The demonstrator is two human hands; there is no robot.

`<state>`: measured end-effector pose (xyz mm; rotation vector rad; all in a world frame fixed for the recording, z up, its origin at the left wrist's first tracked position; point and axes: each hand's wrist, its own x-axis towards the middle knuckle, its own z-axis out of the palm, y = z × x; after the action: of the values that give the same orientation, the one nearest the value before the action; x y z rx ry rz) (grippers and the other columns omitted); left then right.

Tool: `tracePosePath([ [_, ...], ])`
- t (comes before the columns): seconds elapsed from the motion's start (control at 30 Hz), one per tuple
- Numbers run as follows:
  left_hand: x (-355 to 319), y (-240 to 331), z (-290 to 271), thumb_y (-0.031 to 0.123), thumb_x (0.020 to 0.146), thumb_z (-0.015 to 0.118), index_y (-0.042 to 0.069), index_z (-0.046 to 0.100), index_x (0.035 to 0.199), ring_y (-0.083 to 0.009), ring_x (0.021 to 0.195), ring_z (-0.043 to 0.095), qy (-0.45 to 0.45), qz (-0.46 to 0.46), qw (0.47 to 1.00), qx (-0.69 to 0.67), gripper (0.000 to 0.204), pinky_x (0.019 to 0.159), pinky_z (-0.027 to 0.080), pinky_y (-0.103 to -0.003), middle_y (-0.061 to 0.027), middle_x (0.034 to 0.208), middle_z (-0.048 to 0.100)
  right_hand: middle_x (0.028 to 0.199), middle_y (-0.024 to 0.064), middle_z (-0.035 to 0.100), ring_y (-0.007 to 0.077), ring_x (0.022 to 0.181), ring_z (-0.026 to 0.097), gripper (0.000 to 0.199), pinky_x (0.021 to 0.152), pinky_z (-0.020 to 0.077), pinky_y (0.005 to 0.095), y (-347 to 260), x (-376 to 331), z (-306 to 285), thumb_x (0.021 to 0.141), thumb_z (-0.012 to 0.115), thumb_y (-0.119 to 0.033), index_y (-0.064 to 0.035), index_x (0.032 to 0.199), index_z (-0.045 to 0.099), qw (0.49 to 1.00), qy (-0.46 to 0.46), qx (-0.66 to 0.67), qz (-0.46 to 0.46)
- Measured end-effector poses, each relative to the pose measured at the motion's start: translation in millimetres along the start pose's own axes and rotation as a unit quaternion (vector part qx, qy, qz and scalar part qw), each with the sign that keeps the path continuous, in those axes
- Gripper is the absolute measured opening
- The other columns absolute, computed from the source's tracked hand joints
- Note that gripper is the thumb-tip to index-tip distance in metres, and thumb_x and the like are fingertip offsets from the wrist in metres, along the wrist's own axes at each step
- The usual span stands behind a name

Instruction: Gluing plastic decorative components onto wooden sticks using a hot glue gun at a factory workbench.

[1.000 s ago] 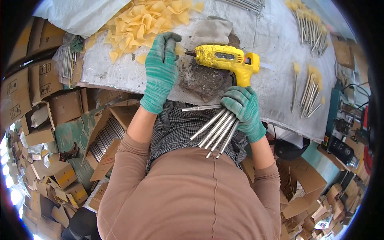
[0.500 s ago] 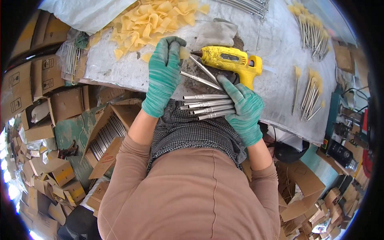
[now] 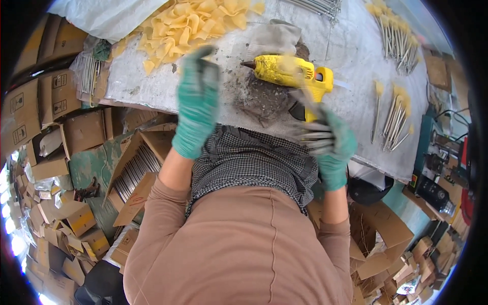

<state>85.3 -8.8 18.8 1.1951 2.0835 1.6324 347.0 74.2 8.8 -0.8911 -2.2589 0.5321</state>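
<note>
your hands wear matt teal rubbery gloves (image 3: pixel 197 104). shiny metal rods (image 3: pixel 316 138) in the right one. glue gun (image 3: pixel 290 72) is yellow plastic, grimy. table cover (image 3: pixel 351 56) looks rough grey cloth; boxes (image 3: pixel 81 133) matt brown cardboard.

You have two green-gloved hands, left (image 3: pixel 197 104) and right (image 3: pixel 333 145), one yellow glue gun (image 3: pixel 290 71) at 12 o'clock, one heap of yellow chips (image 3: pixel 195 23) at 11.

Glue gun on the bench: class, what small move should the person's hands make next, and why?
Probably the left hand should reach to the pile of yellow pieces and pick one. The right hand already grips a bundle of metal rods, the left looks empty, and the yellow glue gun rests unheld between them on the bench.
</note>
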Motion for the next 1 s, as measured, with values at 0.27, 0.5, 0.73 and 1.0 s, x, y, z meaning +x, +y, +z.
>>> tracePosePath([
  [0.27,19.5,-69.0,-41.0,0.023,0.080,0.069,0.007,0.061,0.105,-0.0328,0.084,0.059,-0.049,0.130,0.867,0.479,0.030,0.074,0.048,-0.041,-0.0124,0.097,0.061,0.102,0.0111,0.064,0.0197,0.093,0.064,0.037,0.079,0.0556,0.0285,51.9,-7.6,-30.2,0.078,0.060,0.012,-0.0016,0.112,0.063,0.968,0.208,0.103,0.097],
  [0.5,8.3,-13.9,-10.0,0.012,0.088,0.065,0.001,0.060,0.102,-0.0092,0.067,0.055,-0.055,-0.193,0.958,-0.205,0.018,0.061,0.044,-0.022,-0.0040,0.088,0.064,0.098,0.0048,0.066,0.0202,0.085,0.064,0.029,0.070,0.0481,0.0290,2.4,5.5,5.8,0.072,0.070,-0.009,-0.0139,0.100,0.068,0.998,0.022,0.030,-0.052],
  [0.73,9.9,-18.3,-5.7,0.014,0.089,0.064,-0.001,0.057,0.109,-0.0069,0.068,0.054,-0.091,-0.232,0.926,-0.283,0.026,0.061,0.044,-0.021,-0.0022,0.089,0.060,0.109,0.0024,0.066,0.0236,0.100,0.063,0.030,0.078,0.0481,0.0368,-13.9,21.9,25.1,0.064,0.069,-0.023,-0.0174,0.092,0.063,0.978,-0.070,0.007,-0.197],
  [1.0,14.0,0.7,-1.3,0.025,0.098,0.049,0.000,0.051,0.121,-0.0050,0.075,0.053,-0.162,-0.200,0.945,-0.203,0.034,0.067,0.046,-0.020,-0.0041,0.101,0.053,0.110,0.0040,0.066,0.0250,0.105,0.062,0.030,0.081,0.0480,0.0377,-15.0,24.3,22.8,0.063,0.068,-0.023,-0.0151,0.092,0.063,0.970,-0.124,0.011,-0.207],
])
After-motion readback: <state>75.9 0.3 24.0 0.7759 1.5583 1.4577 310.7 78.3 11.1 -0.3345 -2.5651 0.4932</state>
